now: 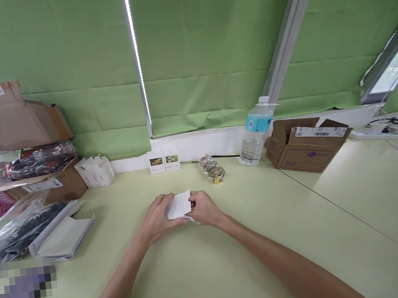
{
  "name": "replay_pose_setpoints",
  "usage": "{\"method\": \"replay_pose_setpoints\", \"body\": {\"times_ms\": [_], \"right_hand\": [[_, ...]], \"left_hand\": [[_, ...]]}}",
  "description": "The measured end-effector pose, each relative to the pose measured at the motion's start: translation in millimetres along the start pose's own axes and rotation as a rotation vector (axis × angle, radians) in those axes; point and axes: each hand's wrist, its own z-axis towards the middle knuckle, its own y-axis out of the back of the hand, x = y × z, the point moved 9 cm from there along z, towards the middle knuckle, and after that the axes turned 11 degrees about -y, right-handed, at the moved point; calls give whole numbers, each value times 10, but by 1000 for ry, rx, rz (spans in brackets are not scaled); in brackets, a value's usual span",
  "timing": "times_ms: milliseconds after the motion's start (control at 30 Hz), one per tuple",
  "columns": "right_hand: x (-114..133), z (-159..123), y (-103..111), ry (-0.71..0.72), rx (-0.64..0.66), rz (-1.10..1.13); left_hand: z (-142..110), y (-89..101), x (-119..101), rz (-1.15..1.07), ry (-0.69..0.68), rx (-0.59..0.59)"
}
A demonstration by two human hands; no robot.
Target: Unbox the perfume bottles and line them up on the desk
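My left hand [158,218] is closed around a small white box [178,205] with fine printed text on its face, held just above the table. My right hand [205,208] is at the box's right end, its fingers curled. Between those fingers and the box shows a bit of a small dark, brownish thing that I cannot make out. Beyond the hands lie several shiny round gold and silver pieces [212,168], bunched together. Two small white boxes with pictures [164,161] stand side by side near the wall.
An upright water bottle [256,133] and an open cardboard box [307,147] stand at the back right. To the left are a white container of folded white cartons [95,171], a white open case [64,235], plastic-wrapped goods [24,224] and stacked cardboard boxes [21,118]. Cables lie far right.
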Motion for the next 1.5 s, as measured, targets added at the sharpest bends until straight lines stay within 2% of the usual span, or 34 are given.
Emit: {"method": "replay_pose_setpoints", "body": {"times_ms": [167, 400, 667, 800, 933, 1133, 1300, 1400, 1500], "right_hand": [[1, 44, 83, -18, 72, 143], [-101, 104, 238, -58, 23, 195], [-130, 145, 376, -106, -15, 161], [-227, 184, 444, -152, -12, 125], [-313, 206, 411, -173, 15, 82], [-175, 201, 440, -96, -27, -94], [-47, 169, 503, -61, -72, -304], [-7, 142, 479, -74, -54, -382], [51, 105, 410, -68, -24, -428]], "left_hand": [[-34, 66, 75, 52, 24, -28], [-67, 95, 230, 110, 72, -61], [-90, 126, 274, 160, 90, -52], [-107, 177, 327, 190, 109, -62], [-107, 193, 330, 219, 118, -58], [-116, 198, 331, 293, 126, -58], [-146, 189, 438, 414, 143, -119], [-132, 217, 345, 480, 84, -207], [-88, 213, 32, 487, -63, -258]]}}
